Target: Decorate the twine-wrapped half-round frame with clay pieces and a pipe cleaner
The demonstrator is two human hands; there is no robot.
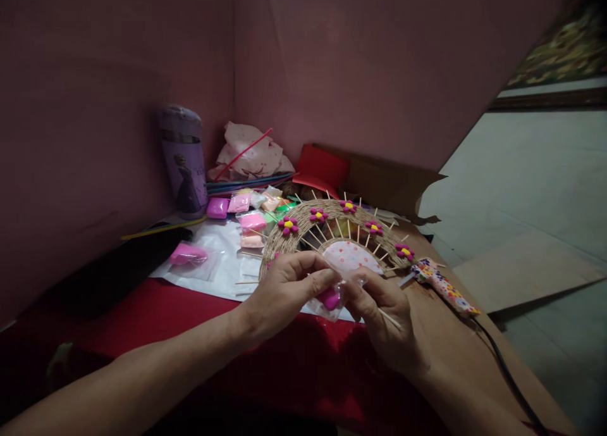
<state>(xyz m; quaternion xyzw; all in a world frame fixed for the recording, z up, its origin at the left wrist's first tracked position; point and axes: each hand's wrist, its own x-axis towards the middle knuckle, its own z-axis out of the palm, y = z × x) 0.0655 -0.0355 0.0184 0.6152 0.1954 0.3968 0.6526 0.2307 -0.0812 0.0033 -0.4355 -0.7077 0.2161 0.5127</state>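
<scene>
Between my two hands is a small clear plastic packet of magenta modelling clay. My left hand pinches its upper left side, and my right hand grips it from the right. A thin pale stick also pokes out from the fingers of my right hand. Just behind my hands lies a semicircular twine-wrapped craft piece with thin sticks radiating from it. Magenta clay flowers with yellow centres sit along its band. Dotted fabric covers its inner half-circle, partly hidden by my hands.
Several clay packets lie on a white sheet, one pink packet apart at left. A purple tumbler stands by the wall. A flower-patterned glue gun with a black cord rests on cardboard at right. Crumpled pink cloth lies behind.
</scene>
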